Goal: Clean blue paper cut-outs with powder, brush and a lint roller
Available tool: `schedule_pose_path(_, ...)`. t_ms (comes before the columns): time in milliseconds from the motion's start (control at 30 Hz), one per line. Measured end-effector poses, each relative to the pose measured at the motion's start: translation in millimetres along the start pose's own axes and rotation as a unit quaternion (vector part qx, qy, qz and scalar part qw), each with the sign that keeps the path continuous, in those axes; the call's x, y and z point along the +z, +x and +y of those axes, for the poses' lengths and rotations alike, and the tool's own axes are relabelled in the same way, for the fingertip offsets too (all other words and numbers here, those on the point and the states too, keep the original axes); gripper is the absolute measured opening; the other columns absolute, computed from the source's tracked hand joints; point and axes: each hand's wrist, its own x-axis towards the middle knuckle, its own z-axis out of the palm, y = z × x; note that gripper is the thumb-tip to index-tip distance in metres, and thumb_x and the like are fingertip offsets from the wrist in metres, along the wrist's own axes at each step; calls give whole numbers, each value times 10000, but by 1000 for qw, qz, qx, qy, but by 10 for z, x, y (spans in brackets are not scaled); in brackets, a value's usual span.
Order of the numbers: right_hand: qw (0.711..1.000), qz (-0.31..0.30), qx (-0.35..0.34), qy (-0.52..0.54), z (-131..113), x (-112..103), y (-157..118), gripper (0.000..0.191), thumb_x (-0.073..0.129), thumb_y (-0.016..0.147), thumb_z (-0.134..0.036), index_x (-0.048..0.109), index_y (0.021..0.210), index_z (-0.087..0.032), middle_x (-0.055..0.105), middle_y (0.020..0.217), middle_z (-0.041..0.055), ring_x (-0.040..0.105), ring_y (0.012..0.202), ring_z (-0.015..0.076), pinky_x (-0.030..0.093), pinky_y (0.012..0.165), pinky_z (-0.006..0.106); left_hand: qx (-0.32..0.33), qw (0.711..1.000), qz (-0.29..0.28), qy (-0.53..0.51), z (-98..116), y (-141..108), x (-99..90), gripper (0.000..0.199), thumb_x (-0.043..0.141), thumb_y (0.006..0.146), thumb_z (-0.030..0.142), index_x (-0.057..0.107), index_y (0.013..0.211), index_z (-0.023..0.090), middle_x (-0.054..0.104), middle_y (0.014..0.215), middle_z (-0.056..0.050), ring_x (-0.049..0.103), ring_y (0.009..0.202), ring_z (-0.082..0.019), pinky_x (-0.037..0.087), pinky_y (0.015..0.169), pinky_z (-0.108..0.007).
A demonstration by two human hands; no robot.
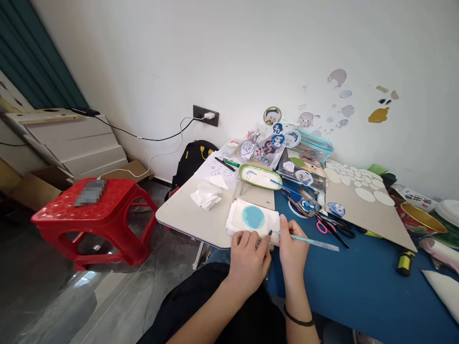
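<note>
A stack of white tissue (234,217) lies at the table's front edge, bearing a round light-blue piece (253,217). My left hand (249,255) rests at the stack's lower edge, fingers curled together; what they hold, if anything, is too small to tell. My right hand (294,243) grips a translucent blue brush (315,242), its dark tip pointing left toward my left fingers. Behind the stack is a green-rimmed white oval tray (261,177) with tweezers (245,183) and a thin blue brush (285,186) leaning on its rim.
Crumpled tissue (206,195) lies left of the stack. Scissors (344,228), a grey board (369,208) with paper cutouts and a yellow-black bottle (405,263) are on the blue mat (344,286). A red stool (96,215) stands at the left, a backpack (195,160) behind the table.
</note>
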Motion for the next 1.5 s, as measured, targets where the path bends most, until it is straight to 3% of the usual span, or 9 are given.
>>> schedule_pose_path(167,989,-22,78,120,49,24,27,449,511,822,-609,473,614,-212,376,422,-75,345,402,109,303,411,230,7,1000,2,-4,-12,3,-2,240,531,851,169,641,1063,187,594,787,-44,509,763,-206,361,757,-359)
schedule_pose_path(433,990,-37,72,116,27,-21,35,412,572,799,-568,574,664,-178,427,501,-55,376,481,112,324,455,227,7,1000,0,-6,-13,13,-10,251,527,858,165,644,1079,188,590,777,-44,515,755,-201,366,766,-359)
schedule_pose_path(733,998,-18,17,55,69,0,38,425,437,876,-532,475,602,-209,421,497,-48,379,480,123,306,478,244,14,1000,-1,3,-18,9,-6,240,532,860,169,658,1063,188,595,765,-46,512,743,-204,368,759,-358)
schedule_pose_path(900,999,-12,8,38,47,14,29,427,518,845,-458,335,539,-223,310,462,-80,289,461,101,262,467,237,23,1000,6,9,-25,15,4,237,538,854,162,665,1053,186,602,758,-48,512,738,-206,365,760,-363)
schedule_pose_path(1100,1000,-11,-12,16,-37,1,3,391,482,823,-304,225,537,-231,203,492,-82,228,487,97,232,472,241,30,999,15,15,-30,10,17,241,541,850,164,666,1055,186,605,761,-49,521,735,-204,366,756,-365)
schedule_pose_path(1500,998,-14,-45,-34,-3,31,18,357,471,803,-290,242,536,-227,200,496,-81,225,495,98,228,477,242,34,999,20,18,-25,15,11,237,539,844,155,674,1038,175,605,748,-50,521,722,-202,376,750,-367)
